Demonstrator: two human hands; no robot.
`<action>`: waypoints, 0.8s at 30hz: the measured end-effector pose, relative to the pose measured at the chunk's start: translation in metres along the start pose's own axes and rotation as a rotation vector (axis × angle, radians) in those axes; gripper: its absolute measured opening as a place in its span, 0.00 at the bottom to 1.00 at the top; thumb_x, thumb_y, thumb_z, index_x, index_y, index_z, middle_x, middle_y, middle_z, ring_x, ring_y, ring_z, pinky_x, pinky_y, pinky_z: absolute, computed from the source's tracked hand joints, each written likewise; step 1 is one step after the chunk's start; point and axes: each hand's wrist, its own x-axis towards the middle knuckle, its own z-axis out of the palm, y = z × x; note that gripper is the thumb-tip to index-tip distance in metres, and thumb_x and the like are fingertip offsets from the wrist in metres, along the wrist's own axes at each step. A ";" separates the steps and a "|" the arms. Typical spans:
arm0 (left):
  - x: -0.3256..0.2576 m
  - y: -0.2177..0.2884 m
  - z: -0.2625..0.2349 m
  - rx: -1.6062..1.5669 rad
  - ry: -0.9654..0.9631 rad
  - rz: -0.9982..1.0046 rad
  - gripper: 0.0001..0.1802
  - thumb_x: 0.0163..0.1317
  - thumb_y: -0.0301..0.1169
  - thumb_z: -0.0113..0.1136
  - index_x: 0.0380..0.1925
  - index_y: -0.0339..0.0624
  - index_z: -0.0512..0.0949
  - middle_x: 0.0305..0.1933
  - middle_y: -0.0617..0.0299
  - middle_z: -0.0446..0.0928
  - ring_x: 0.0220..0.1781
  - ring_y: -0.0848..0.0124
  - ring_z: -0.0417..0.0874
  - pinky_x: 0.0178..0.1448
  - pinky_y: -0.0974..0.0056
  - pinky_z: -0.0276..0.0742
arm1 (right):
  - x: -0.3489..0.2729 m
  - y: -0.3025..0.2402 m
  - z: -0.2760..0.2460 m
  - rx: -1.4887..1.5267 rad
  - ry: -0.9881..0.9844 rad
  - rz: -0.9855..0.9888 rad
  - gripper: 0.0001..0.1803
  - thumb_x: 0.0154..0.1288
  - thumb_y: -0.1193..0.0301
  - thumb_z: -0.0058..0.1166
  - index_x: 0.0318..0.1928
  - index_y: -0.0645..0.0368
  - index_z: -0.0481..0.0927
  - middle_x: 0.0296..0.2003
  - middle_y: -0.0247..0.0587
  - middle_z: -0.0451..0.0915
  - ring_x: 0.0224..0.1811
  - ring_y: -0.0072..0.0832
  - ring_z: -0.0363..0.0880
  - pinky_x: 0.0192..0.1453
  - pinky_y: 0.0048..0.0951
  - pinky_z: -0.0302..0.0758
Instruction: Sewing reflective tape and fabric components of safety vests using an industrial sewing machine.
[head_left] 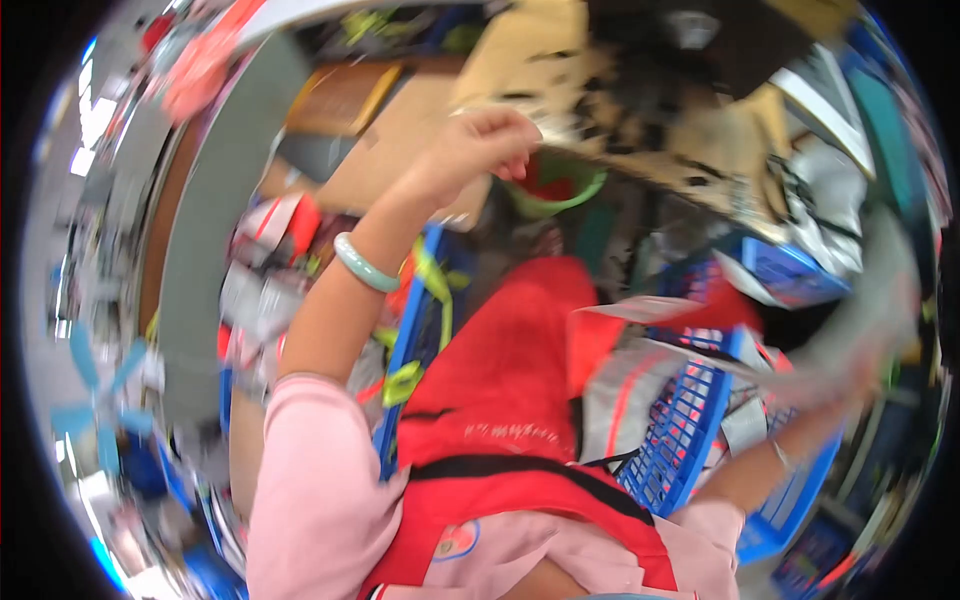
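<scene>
My left hand (495,140) is raised above the lap near the front edge of a tan work table (520,50). Its fingers are curled in, and whatever they may hold is hidden. Just beyond the fingertips is a green-rimmed bin (565,200) with something red inside. Out to the right, my right hand (850,385) is smeared by motion. A blurred grey-white piece of cloth (880,290) extends up from it, apparently in its grip. Between the lap and the right arm, grey and orange-red fabric pieces (625,390) hang over a blue plastic basket (690,425).
A dark machine (690,60) stands on the table. To the left, another blue basket (405,340) has neon-yellow strips over its edge, beside piled grey and orange pieces (265,290). A grey panel (220,200) rises at the left. Shiny plastic bags (825,200) lie at the right.
</scene>
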 end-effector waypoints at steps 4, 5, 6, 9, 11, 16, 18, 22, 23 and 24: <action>-0.125 -0.119 -0.096 1.040 0.211 -0.245 0.13 0.58 0.36 0.60 0.38 0.38 0.79 0.33 0.51 0.79 0.34 0.55 0.81 0.43 0.55 0.76 | -0.052 0.040 0.007 -0.003 -0.095 0.176 0.33 0.70 0.56 0.46 0.66 0.67 0.62 0.63 0.49 0.67 0.68 0.35 0.63 0.71 0.32 0.57; -0.164 -0.144 -0.119 1.226 0.240 -0.454 0.15 0.58 0.36 0.60 0.40 0.36 0.78 0.36 0.49 0.79 0.39 0.53 0.81 0.47 0.54 0.75 | -0.064 0.047 -0.006 -0.013 -0.099 0.211 0.33 0.69 0.56 0.46 0.66 0.67 0.61 0.63 0.49 0.66 0.68 0.35 0.62 0.71 0.33 0.57; -0.212 -0.174 -0.138 1.270 0.404 -0.416 0.16 0.57 0.37 0.60 0.40 0.37 0.78 0.40 0.48 0.79 0.43 0.51 0.80 0.48 0.53 0.75 | -0.076 0.052 -0.021 -0.025 -0.092 0.241 0.34 0.69 0.56 0.46 0.66 0.66 0.61 0.64 0.49 0.66 0.68 0.36 0.62 0.71 0.33 0.57; -0.302 -0.216 -0.152 1.312 0.663 -0.403 0.18 0.56 0.39 0.61 0.42 0.38 0.78 0.47 0.49 0.78 0.48 0.50 0.78 0.51 0.53 0.74 | -0.103 0.048 -0.065 -0.074 -0.022 0.305 0.35 0.68 0.54 0.47 0.67 0.66 0.59 0.65 0.49 0.64 0.68 0.37 0.61 0.71 0.34 0.57; -0.327 -0.225 -0.147 1.310 0.758 -0.431 0.20 0.55 0.41 0.62 0.44 0.40 0.77 0.50 0.50 0.77 0.50 0.51 0.78 0.52 0.52 0.73 | -0.120 0.037 -0.094 -0.110 0.043 0.341 0.36 0.68 0.54 0.47 0.67 0.66 0.58 0.65 0.49 0.63 0.69 0.37 0.60 0.71 0.35 0.56; -0.332 -0.196 -0.107 1.618 0.019 -0.492 0.38 0.42 0.57 0.67 0.52 0.48 0.76 0.58 0.54 0.72 0.65 0.57 0.66 0.64 0.45 0.58 | -0.166 0.003 -0.162 -0.215 0.245 0.435 0.39 0.67 0.51 0.48 0.68 0.65 0.55 0.67 0.50 0.59 0.70 0.39 0.59 0.71 0.36 0.56; -0.339 -0.200 -0.103 1.781 -0.089 -0.438 0.38 0.41 0.57 0.67 0.51 0.49 0.77 0.57 0.55 0.72 0.65 0.56 0.65 0.63 0.45 0.57 | -0.182 -0.013 -0.188 -0.263 0.333 0.475 0.40 0.66 0.51 0.48 0.69 0.65 0.54 0.68 0.50 0.58 0.70 0.40 0.58 0.71 0.37 0.56; -0.322 -0.207 -0.093 1.685 -0.404 -0.725 0.37 0.42 0.54 0.69 0.50 0.44 0.76 0.55 0.53 0.72 0.63 0.55 0.67 0.62 0.48 0.61 | -0.197 -0.046 -0.232 -0.383 0.509 0.551 0.43 0.66 0.49 0.49 0.70 0.65 0.52 0.69 0.50 0.55 0.71 0.41 0.57 0.72 0.38 0.56; -0.321 -0.202 -0.086 1.565 -0.367 -0.762 0.36 0.42 0.54 0.69 0.48 0.44 0.76 0.53 0.53 0.73 0.60 0.54 0.70 0.61 0.49 0.62 | -0.201 -0.051 -0.242 -0.414 0.561 0.570 0.43 0.65 0.49 0.49 0.70 0.65 0.52 0.69 0.50 0.55 0.71 0.41 0.56 0.72 0.39 0.56; -0.323 -0.195 -0.081 1.555 -0.385 -0.763 0.36 0.42 0.54 0.69 0.48 0.44 0.76 0.53 0.53 0.73 0.60 0.54 0.70 0.61 0.49 0.62 | -0.205 -0.057 -0.251 -0.446 0.611 0.589 0.44 0.65 0.48 0.49 0.70 0.64 0.51 0.70 0.50 0.54 0.71 0.42 0.56 0.72 0.39 0.56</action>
